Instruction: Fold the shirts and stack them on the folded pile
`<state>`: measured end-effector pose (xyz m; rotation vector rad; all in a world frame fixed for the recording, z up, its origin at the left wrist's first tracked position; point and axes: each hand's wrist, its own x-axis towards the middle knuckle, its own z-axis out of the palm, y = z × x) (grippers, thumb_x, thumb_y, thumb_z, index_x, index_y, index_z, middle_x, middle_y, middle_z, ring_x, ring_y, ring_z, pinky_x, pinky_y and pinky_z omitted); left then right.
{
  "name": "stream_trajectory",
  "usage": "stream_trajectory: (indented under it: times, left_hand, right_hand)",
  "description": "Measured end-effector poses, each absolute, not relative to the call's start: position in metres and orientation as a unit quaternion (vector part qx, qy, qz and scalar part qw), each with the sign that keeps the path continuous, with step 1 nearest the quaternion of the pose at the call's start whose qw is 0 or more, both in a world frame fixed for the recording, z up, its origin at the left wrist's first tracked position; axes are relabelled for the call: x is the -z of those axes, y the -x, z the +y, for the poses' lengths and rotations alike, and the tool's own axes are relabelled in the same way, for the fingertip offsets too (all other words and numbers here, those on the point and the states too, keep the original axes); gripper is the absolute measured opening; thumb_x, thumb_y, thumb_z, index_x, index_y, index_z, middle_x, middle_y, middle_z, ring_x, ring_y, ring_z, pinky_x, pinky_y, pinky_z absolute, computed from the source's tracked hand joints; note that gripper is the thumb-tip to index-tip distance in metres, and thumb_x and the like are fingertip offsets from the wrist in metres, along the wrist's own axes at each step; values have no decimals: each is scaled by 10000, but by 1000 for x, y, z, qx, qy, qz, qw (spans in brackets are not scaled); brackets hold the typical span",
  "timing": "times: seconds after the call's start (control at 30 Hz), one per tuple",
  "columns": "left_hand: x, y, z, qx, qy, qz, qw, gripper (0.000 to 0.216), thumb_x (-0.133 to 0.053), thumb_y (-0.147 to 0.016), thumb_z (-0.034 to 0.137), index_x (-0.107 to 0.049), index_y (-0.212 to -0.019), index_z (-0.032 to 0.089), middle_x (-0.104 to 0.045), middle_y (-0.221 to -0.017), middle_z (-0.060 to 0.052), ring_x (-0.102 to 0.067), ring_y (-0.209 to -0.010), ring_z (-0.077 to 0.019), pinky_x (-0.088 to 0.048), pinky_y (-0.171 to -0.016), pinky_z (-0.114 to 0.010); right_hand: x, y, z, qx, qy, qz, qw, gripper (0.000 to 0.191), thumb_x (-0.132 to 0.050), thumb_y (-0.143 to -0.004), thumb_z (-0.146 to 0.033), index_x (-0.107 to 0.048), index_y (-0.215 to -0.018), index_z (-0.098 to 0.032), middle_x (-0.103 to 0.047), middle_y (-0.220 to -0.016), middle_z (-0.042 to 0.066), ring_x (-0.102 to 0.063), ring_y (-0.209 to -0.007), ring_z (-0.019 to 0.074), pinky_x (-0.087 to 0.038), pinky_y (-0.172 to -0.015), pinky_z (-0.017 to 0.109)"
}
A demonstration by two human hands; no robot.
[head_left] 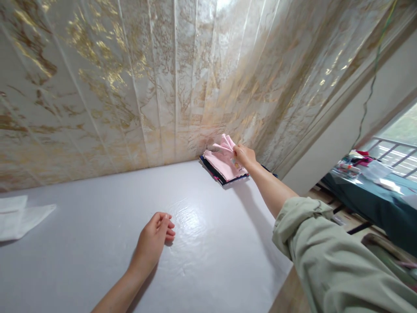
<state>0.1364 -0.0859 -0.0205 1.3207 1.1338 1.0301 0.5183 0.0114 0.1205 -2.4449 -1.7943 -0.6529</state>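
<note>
Reaching across the white worktop (97,243) with the right hand (243,155), centre right of the frame, up against the gold-veined wall panels (130,87). Grip closed there on the pink cloth (223,163), pinching its near edge between thumb and fingers and bunching a fold of it upward. Lying under that cloth, a small stack of darker fabric (213,173), only its navy edges showing, pushed right to the foot of the wall. Resting low in the centre of the frame, the left hand (155,238): back of the hand up, fingers loosely curled, grip slack and holding nothing, well apart from the stack. At the far left edge, flat white folded pieces (19,215), touched by neither hand. At the right edge, beyond the pale green sleeve (329,256), a teal-covered table (384,204) crowded with small items too blurred to name. Judging by the layout, early going: top piece gripped and barely lifted, not yet drawn clear of the stack, nothing spread on the open middle of the worktop, the darker pieces beneath yet to be handled
</note>
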Motion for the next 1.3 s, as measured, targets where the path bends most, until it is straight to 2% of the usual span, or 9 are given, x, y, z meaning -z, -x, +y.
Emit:
stream_trajectory:
  times: [0.23, 0.43, 0.57, 0.67, 0.8, 0.9, 1.03, 1.2, 1.3]
  left_hand:
    - [24, -135, -84, -419, -560, 478, 531, 510, -510, -784, 688, -550, -877, 187, -614, -726, -5, -605, -558, -149, -539, -496, -298]
    - [24, -135, -84, -420, -561, 480, 528, 527, -498, -786, 698, -553, -886, 184, -620, -733, -13, -609, -570, -156, -545, -498, -303]
    - [23, -136, -84, -424, -558, 481, 527, 541, -508, -769, 711, -556, -870, 182, -615, -719, -11, -602, -559, -151, -537, -485, -296]
    - [24, -136, -84, -425, -558, 479, 528, 536, -506, -773, 708, -554, -872, 184, -618, -722, -10, -604, -561, -152, -538, -487, -298]
    - [25, -135, -84, -421, -560, 479, 529, 537, -498, -776, 712, -550, -875, 186, -612, -710, -4, -598, -545, -148, -539, -485, -300]
    - [26, -135, -83, -418, -558, 479, 532, 535, -501, -777, 710, -547, -880, 188, -611, -715, -4, -598, -549, -148, -538, -485, -296]
    - [27, -135, -83, -414, -558, 479, 536, 517, -505, -787, 695, -546, -888, 190, -614, -726, -5, -603, -561, -151, -542, -496, -300]
    - [26, -134, -84, -412, -559, 479, 536, 512, -497, -794, 689, -551, -882, 188, -612, -725, -3, -602, -561, -147, -537, -501, -291]
    - [24, -135, -85, -412, -560, 480, 535, 515, -505, -785, 691, -554, -875, 186, -612, -719, -2, -601, -558, -144, -533, -498, -284]
  right_hand:
    - [-98, -528, 18, 201, 778, -594, 39, 339, -352, -959, -300, -649, -1108, -236, -622, -1155, 89, -578, -995, 234, -406, -712, 277]
    - [-98, -543, 25, 120, 788, -593, 113, 340, -399, -943, -364, -692, -1051, -228, -665, -1119, 79, -585, -1023, 219, -424, -798, 263]
    - [-102, -563, 29, 98, 797, -581, 129, 366, -467, -885, -261, -632, -1212, -269, -657, -1198, 34, -589, -1068, 198, -431, -847, 245]
    - [-93, -580, 27, 79, 828, -541, 125, 492, -518, -834, -211, -551, -1324, -226, -644, -1235, 79, -603, -1074, 217, -445, -852, 261]
    - [-73, -600, 21, 37, 873, -477, 97, 348, -559, -783, -197, -694, -1088, -95, -702, -1038, 179, -657, -939, 266, -470, -766, 284]
    - [-62, -608, 19, 22, 885, -456, 95, 274, -555, -784, -197, -721, -982, -106, -715, -970, 160, -663, -901, 244, -461, -724, 250]
    - [-58, -607, 12, 37, 889, -443, 107, 292, -527, -818, -205, -686, -1060, -170, -702, -1041, 98, -637, -938, 203, -451, -742, 220]
    - [-61, -583, 4, 90, 898, -417, 105, 364, -519, -844, -200, -624, -1182, -115, -583, -1209, 215, -561, -1097, 298, -448, -882, 375]
    - [-67, -560, 13, 126, 864, -474, 113, 417, -392, -936, -243, -521, -1330, -191, -483, -1369, 164, -459, -1235, 280, -379, -1003, 400]
